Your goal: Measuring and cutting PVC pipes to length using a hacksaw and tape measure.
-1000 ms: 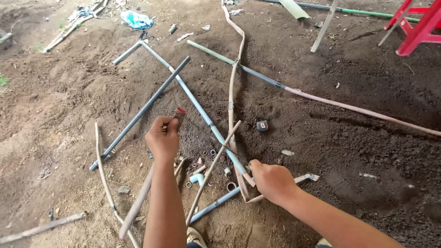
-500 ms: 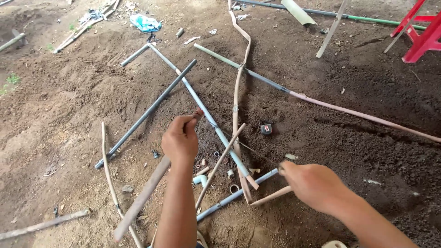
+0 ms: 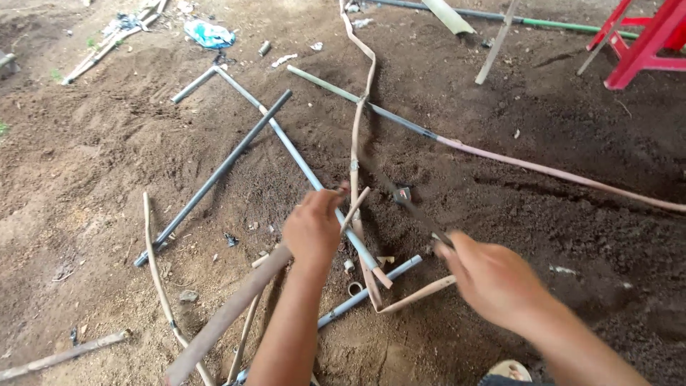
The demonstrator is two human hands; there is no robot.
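My left hand is closed into a fist above a long grey pipe that lies on the dirt. A small reddish piece shows at its fingertips. A thin bent cane runs up the ground just right of it. My right hand is closed around a dark thin rod, blurred by motion, which slants up and left over the cane. A thick brown stick lies under my left forearm. Whether the left hand touches it is unclear.
A darker pipe crosses the grey one. A long pink and green pipe runs off to the right. A red plastic chair stands at the top right. Short pipe pieces, rings and scraps litter the loose soil.
My right hand has moved right, away from the pipe junction, and now has the dark rod in it. My left hand has shifted slightly right and stays closed.
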